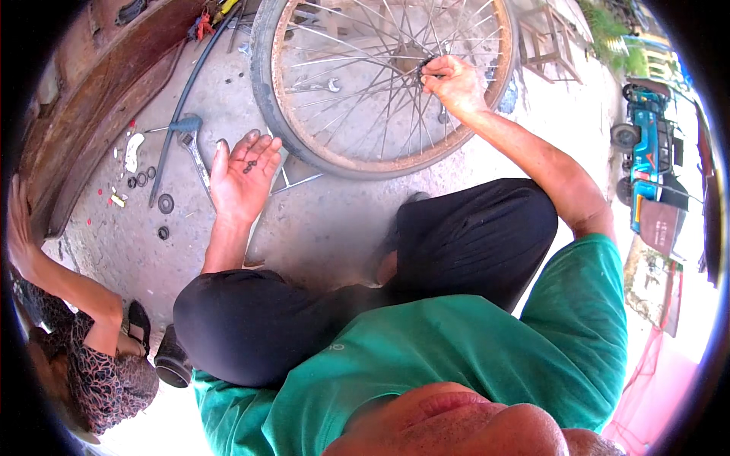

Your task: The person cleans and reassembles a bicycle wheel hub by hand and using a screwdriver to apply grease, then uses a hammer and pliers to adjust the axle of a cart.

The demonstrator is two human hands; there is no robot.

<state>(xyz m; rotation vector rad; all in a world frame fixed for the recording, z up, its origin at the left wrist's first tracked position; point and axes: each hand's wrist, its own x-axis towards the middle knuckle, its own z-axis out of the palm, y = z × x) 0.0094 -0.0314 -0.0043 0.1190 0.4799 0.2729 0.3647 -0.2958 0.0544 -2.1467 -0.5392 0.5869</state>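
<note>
My left hand [242, 178] is held palm up, fingers loosely stretched, and carries several small dark balls [249, 166]; they look like bearing balls. A spoked wheel [268, 91] with a dark tyre and a rusty rim lies in front of me. At its hub [409, 58], my right hand [455, 82] is closed in a pinch, thumb and fingers together at the dark centre. What those fingertips hold, if anything, is too small to make out. Beside my left hand, an adjustable wrench [195, 156] lies on the ground.
Dark rings [166, 203] and small parts lie on the ground left of me. A spanner [333, 85] shows through the spokes. Another person's arm [72, 283] is at lower left, near a rusty metal body [99, 83]. A wooden stool [549, 45] and a blue vehicle [646, 144] are at right.
</note>
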